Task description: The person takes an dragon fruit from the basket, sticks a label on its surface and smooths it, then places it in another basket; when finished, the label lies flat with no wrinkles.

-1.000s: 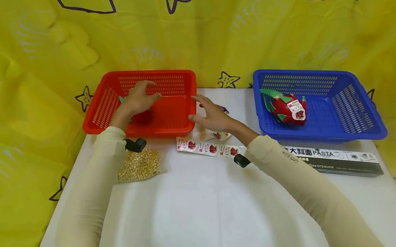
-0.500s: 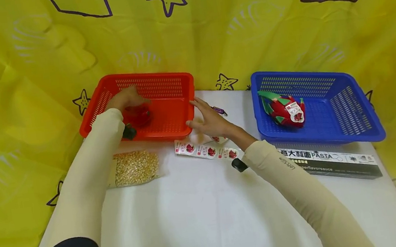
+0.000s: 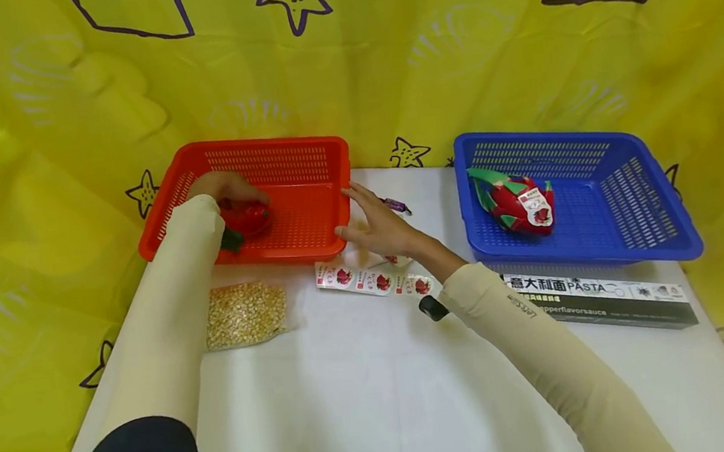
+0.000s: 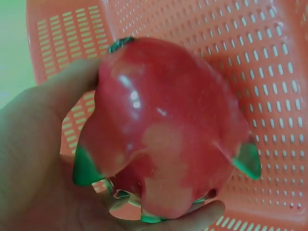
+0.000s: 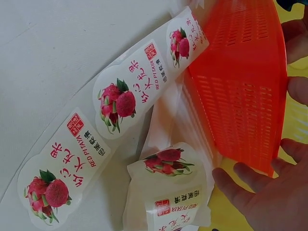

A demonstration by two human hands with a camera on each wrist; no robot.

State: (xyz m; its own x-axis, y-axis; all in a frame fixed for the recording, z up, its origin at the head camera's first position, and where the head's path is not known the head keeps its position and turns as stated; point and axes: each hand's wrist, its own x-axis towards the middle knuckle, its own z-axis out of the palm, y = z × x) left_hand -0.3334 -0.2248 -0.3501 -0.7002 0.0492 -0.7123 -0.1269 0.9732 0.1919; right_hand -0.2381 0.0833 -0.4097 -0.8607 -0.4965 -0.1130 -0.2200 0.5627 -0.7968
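Inside the red basket [image 3: 310, 221], my left hand [image 3: 227, 188] grips a red dragon fruit [image 4: 163, 115] with green-tipped scales. The left wrist view shows the thumb on one side of the fruit and fingers beneath it. My right hand [image 3: 381, 225] is at the basket's right rim with its fingers spread; in the right wrist view the fingertips [image 5: 284, 166] lie along the rim. Below that hand runs a strip of dragon fruit stickers [image 3: 375, 281]. Another dragon fruit [image 3: 522, 202], bearing a sticker, lies in the blue basket [image 3: 635, 238].
A bag of yellow grains [image 3: 247, 314] lies in front of the red basket. A pasta box [image 3: 605, 302] sits by the blue basket's front edge. Behind the right hand is a purple pen-like item [image 3: 396, 207]. Yellow patterned cloth [image 3: 380, 43] hangs behind the white table [image 3: 330, 411].
My left hand has lowered into the red basket and taken hold of the dragon fruit. The right hand has stayed at the rim. The head view has shifted slightly.
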